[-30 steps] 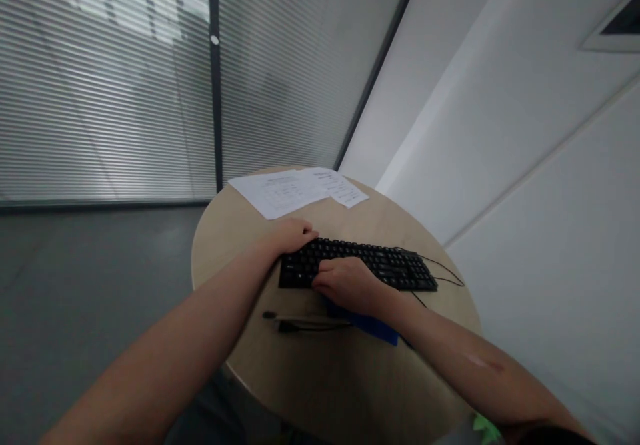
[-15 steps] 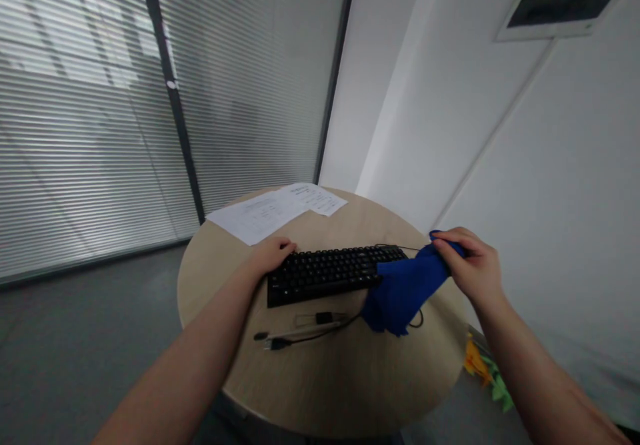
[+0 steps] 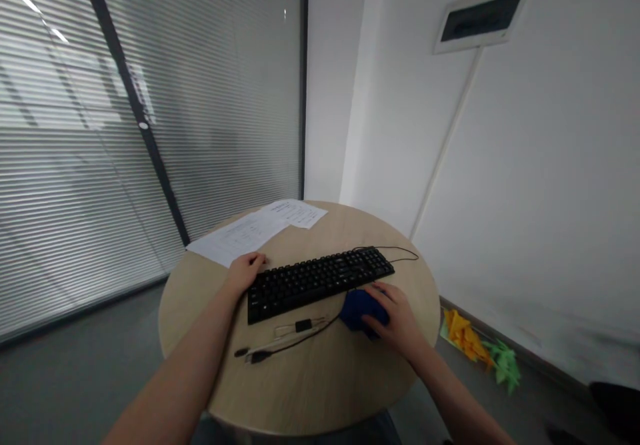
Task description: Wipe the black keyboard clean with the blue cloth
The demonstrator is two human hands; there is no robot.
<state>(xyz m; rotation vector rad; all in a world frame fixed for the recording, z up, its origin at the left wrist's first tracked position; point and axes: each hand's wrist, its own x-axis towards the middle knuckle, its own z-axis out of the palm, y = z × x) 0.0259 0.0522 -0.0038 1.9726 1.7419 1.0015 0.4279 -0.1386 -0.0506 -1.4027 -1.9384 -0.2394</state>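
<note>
A black keyboard lies slightly slanted across the round wooden table. At its far left corner my left hand is closed with curled fingers against the edge; the fingertips are partly hidden. My right hand grips a bunched blue cloth on the tabletop, just in front of the keyboard's right half. From under the cloth a black USB cable runs left, its plug lying beside a pale cable. Whatever the cloth covers cannot be seen.
Printed paper sheets lie at the table's back left. The keyboard's thin cord loops near the right rim of the table. A white wall and blinds stand behind. Orange and green paper pieces are on the floor at right.
My right hand has come down and left, and the cloth that hung stretched over the keyboard's right end is now bunched on the table. My left hand stays at the keyboard's corner. The view has shifted.
</note>
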